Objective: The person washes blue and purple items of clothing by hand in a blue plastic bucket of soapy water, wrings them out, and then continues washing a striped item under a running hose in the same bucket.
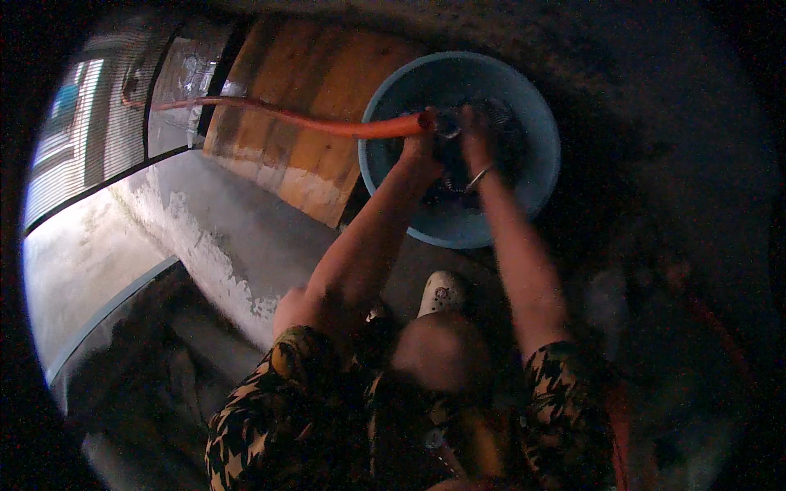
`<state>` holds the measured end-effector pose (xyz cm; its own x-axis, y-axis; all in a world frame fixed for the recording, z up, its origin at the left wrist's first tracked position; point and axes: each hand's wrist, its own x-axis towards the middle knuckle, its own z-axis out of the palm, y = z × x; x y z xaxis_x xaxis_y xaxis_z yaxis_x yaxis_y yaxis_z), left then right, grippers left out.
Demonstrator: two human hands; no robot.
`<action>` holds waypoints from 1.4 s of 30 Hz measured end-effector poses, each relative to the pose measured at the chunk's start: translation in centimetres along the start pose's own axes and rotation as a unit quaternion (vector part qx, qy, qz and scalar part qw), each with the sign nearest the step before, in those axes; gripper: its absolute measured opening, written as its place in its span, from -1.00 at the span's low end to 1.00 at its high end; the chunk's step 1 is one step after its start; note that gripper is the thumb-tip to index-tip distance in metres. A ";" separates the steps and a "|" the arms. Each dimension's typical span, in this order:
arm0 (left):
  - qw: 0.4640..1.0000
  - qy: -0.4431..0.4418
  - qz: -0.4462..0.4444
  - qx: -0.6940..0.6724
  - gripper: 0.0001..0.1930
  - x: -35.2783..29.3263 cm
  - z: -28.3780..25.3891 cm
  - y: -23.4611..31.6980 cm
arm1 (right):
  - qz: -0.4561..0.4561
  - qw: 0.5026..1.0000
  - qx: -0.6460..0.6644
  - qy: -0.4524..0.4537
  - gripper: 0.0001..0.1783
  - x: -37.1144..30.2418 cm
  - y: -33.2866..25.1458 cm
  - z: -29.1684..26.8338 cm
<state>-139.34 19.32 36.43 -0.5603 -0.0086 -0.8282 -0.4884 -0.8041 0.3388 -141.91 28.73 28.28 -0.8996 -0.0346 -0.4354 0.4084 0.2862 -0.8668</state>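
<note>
A light-blue round basin [547, 164] stands on the floor in front of me, dark inside, with both my hands over it. My left hand [421, 149] is closed round an orange hose [352, 128] close to its end, which points right over the basin. Something clear and shiny, seemingly water, shows at the hose's mouth. Just right of the mouth, my right hand [476, 141] reaches into the basin, its fingers stretched forward and partly lost in shadow. A thin light bracelet [480, 177] is on my right wrist. What lies in the basin is too dark to make out.
The hose crosses a wooden board [286, 123] and runs to a mesh screen [90, 139] at the left. A low ledge with flaking paint [221, 254] lies along the left. My foot in a pale clog [440, 293] is just below the basin. The right side is very dark.
</note>
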 end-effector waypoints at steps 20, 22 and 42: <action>0.999 -0.033 0.019 -0.004 -0.51 1.4 -3.2 -0.9 | -0.089 0.965 0.227 0.090 -0.76 -4.7 -5.9 -6.9; 0.994 -0.049 0.086 -0.037 -0.58 0.5 -2.6 -2.2 | -0.126 0.970 0.189 0.083 -0.78 -5.7 -6.5 -6.0; 0.965 -0.146 -0.011 0.216 -0.59 -2.3 -1.0 -0.8 | 0.180 0.916 0.357 0.023 -0.37 -2.6 2.5 -5.5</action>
<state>-137.03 19.42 37.58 -0.6802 0.2244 -0.6978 -0.7007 -0.4787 0.5291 -139.40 34.78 28.61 -0.6852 -0.0156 -0.7282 0.6627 -0.4282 -0.6144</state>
